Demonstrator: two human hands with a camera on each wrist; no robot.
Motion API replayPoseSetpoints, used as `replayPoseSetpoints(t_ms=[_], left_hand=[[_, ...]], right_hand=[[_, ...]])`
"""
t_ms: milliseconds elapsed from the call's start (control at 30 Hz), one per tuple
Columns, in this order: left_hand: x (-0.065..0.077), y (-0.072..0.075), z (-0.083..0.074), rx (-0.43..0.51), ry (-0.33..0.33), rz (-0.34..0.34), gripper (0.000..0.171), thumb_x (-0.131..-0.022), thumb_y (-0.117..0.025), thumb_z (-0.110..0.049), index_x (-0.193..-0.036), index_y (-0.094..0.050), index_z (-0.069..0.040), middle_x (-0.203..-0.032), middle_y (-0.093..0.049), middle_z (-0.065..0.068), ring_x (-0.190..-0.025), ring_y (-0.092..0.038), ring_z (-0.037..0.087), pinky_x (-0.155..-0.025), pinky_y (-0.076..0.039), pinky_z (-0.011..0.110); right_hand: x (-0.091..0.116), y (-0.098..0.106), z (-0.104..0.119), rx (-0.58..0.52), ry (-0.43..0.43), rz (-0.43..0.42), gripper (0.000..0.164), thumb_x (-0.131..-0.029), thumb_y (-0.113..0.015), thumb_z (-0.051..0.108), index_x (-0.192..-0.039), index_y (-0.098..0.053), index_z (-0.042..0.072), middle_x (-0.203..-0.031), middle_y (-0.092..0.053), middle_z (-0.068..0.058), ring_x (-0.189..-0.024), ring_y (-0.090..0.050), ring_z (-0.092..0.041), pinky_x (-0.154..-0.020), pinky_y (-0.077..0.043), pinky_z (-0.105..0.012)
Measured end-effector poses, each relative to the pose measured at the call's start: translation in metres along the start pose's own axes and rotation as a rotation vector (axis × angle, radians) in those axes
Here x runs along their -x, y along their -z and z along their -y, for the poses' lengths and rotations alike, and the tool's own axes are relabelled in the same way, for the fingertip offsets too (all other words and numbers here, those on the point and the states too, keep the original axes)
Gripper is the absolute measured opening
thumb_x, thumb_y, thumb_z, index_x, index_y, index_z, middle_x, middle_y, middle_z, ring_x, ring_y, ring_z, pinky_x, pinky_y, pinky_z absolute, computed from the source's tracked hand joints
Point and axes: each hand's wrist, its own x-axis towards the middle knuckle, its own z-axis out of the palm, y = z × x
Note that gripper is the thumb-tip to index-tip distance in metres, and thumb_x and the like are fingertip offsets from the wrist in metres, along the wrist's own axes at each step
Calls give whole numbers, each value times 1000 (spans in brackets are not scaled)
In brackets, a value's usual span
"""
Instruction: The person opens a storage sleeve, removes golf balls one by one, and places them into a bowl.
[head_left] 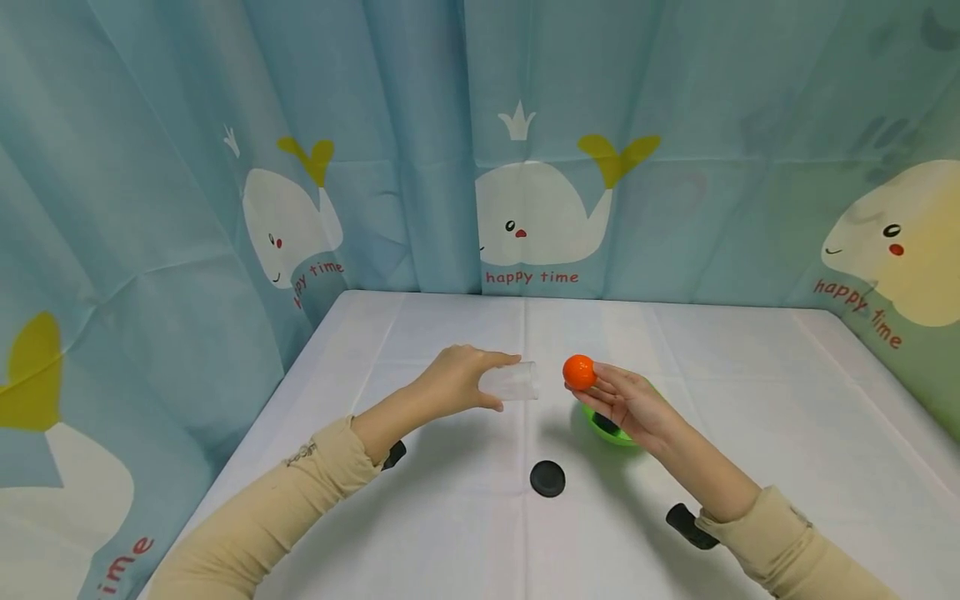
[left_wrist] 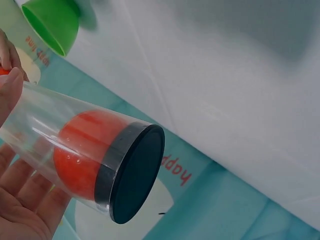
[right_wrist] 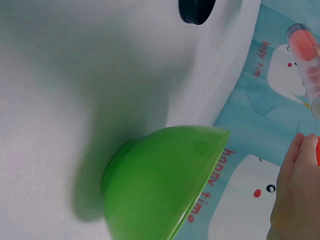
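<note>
Ball (head_left: pixel 579 372) pinched in R hand (head_left: pixel 641 410), just R of tube (head_left: pixel 517 382), not touching. L hand (head_left: pixel 456 380) curled round tube; long axis runs approx. L–R, uncapped end facing ball, 2nd ball (left_wrist: pixel 79 155) inside nr cap (left_wrist: pixel 137 175). R hand nearer bowl (right_wrist: pixel 155 185). Curtain (head_left: pixel 420 83) reads "happy time" in red, repeated; no brand legible on tube or ball.

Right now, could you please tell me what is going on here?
A person's left hand grips a clear tube with a black cap at one end and one orange ball inside. Their right hand holds a second orange ball near the tube's uncapped end. A green bowl and a black disc rest on the table.
</note>
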Motion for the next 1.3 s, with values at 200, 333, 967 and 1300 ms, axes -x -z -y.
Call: replayPoseSetpoints(t_ms=[200,333,967,1300], left_hand=[[5,-2,4,-34,4,-9,66,-73,-81,-29,-133,-56,-17,-117,-68,4,-99,-67,21,-90,-51,38],[8,-5,6,-43,-11,-26,66,-73,-80,-30,-133,-56,-16,-112,-70,4,-95,-67,21,-88,-51,39],[20,-9,12,-41,-21,-45,66,-72,-81,-27,-131,-57,-14,-108,-71,7,-79,-66,19,-83,-51,40],[23,-10,12,-35,-2,-36,66,-71,-81,-28,-131,-57,-14,-102,-73,6,-78,-66,17,-83,-51,39]], right_hand=[[3,8,2,-37,-13,-26,45,-98,-50,17,-133,-35,-7,-100,-67,4,-94,-68,-10,-87,-52,-22],[6,14,4,-41,-10,-47,13,-97,-52,16,-105,-59,8,-98,-67,4,-92,-68,-10,-83,-53,-21],[9,35,6,186,24,-184,54,-95,-57,17,-136,-33,-9,-96,-61,11,-86,-65,-3,-80,-53,-16],[12,42,4,651,168,-303,52,-93,-59,21,-133,-44,-10,-108,-66,-6,-84,-58,12,-80,-52,-15]])
